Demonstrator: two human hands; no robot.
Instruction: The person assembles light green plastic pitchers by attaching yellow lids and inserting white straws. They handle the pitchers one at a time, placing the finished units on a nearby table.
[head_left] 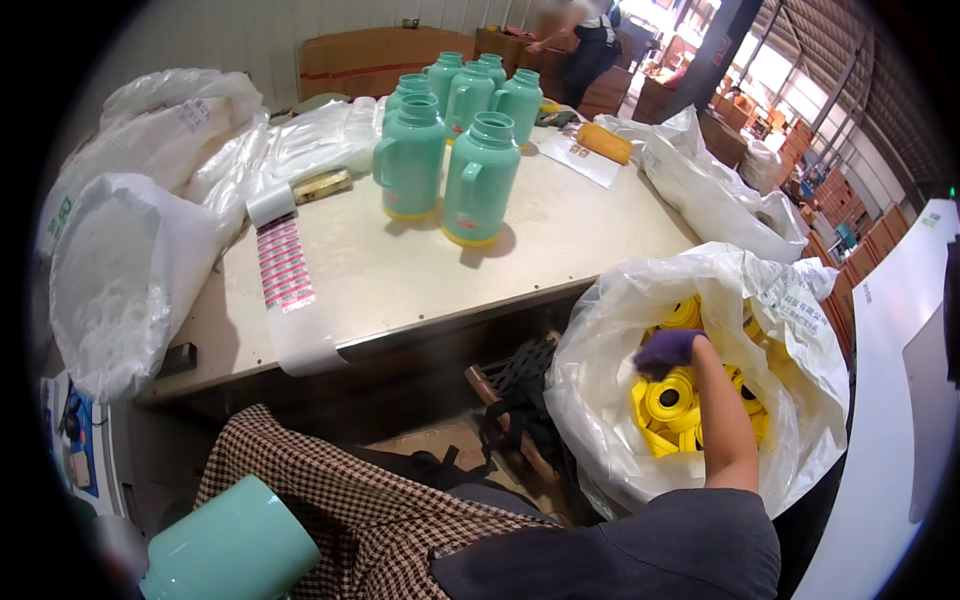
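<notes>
My right hand (668,352), in a purple glove, reaches into a large white plastic bag (590,370) at the right. It is just above round yellow plastic parts (670,398) with dark centre holes. Its fingers are blurred, so whether it holds one is unclear. At the lower left, a teal thermos shell (235,540) lies tilted over my lap, its wide end toward the upper right. I cannot make out my left hand; only a blurred patch shows beside the shell. Several teal jugs with handles and yellow bases, including a front one (482,180), stand upright on the table.
The pale table (400,285) bears a strip of red-and-white labels (285,262) hanging over its front edge. White plastic bags (110,290) crowd the left end. A yellow-orange roll (604,143) lies on paper at the back right. Another person (590,45) stands behind the table.
</notes>
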